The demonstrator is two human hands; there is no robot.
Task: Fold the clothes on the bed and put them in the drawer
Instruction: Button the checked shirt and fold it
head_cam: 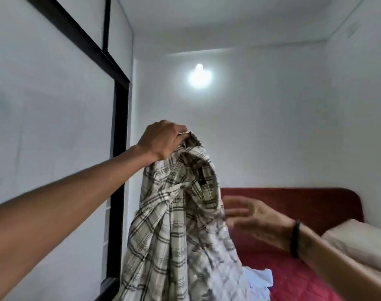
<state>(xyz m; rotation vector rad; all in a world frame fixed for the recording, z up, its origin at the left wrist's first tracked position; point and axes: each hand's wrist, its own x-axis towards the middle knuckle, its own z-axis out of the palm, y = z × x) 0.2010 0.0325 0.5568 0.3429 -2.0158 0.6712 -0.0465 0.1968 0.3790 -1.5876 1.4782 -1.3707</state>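
where the left arm rises from the lower left of the frame toward centre, the left hand [163,141] is seen with fingers curled tight round the top edge of a plaid shirt [176,224], near its collar. the shirt, cream with dark check lines, hangs from that grip down the middle of the frame to the bottom edge, bunched and creased. the right hand [248,216] enters from the lower right, fingers straight and spread, palm turned toward the shirt; it is blurred, sits just beside the hanging cloth at centre right, and grasps nothing. whether its fingertips touch the fabric cannot be told. a dark band [295,238] circles the right wrist. behind the shirt, lower right, a bed [298,276] with a red quilted cover and a red headboard [294,203] stands against the white wall. a pale pillow [359,242] lies at the right edge. light-coloured clothes [261,279] lie on the bed beside the shirt's lower part. a lit bulb [199,78] glows on the wall, upper centre. a black frame [120,148] runs down the left side.
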